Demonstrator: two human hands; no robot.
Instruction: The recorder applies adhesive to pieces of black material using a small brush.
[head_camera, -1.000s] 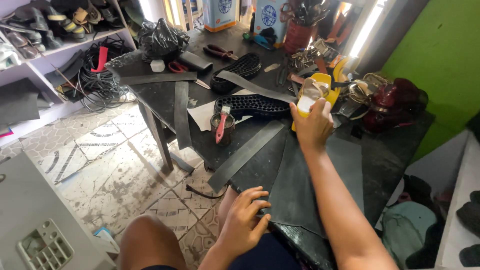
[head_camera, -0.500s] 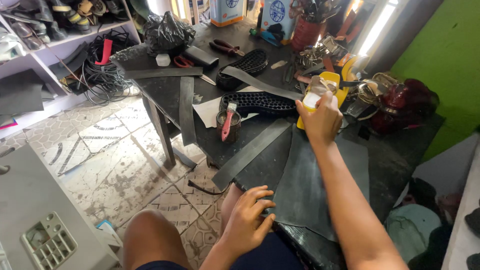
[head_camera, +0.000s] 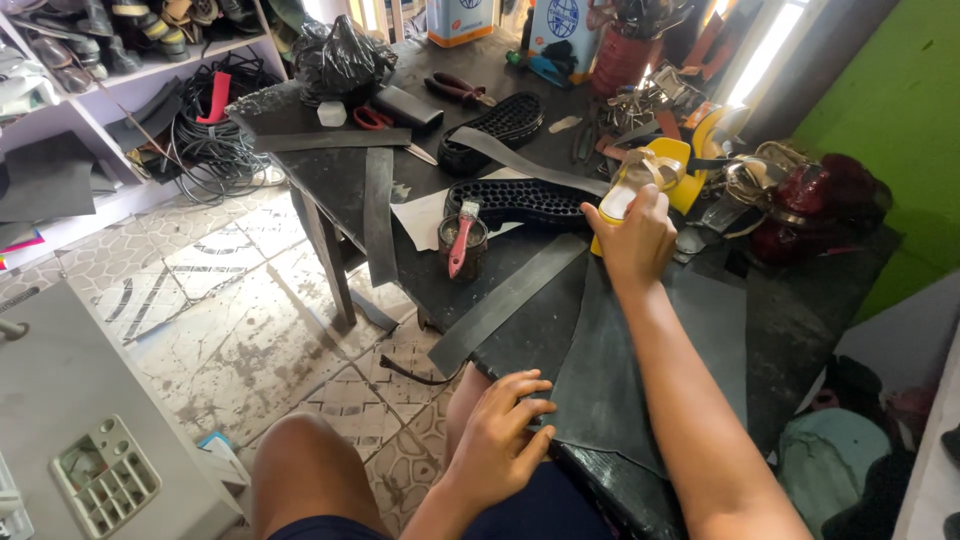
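Two hands: right hand (head_camera: 638, 240) fingers around yellow sandal (head_camera: 655, 175), left hand (head_camera: 497, 440) fingers on rubber sheet (head_camera: 610, 370)

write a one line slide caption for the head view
At a cluttered cobbler's bench, the right hand grips a yellow sandal while the left hand rests on a black rubber sheet.

Patterned tile floor (head_camera: 200, 300), green wall (head_camera: 900, 90), cluttered white shelves (head_camera: 120, 70).
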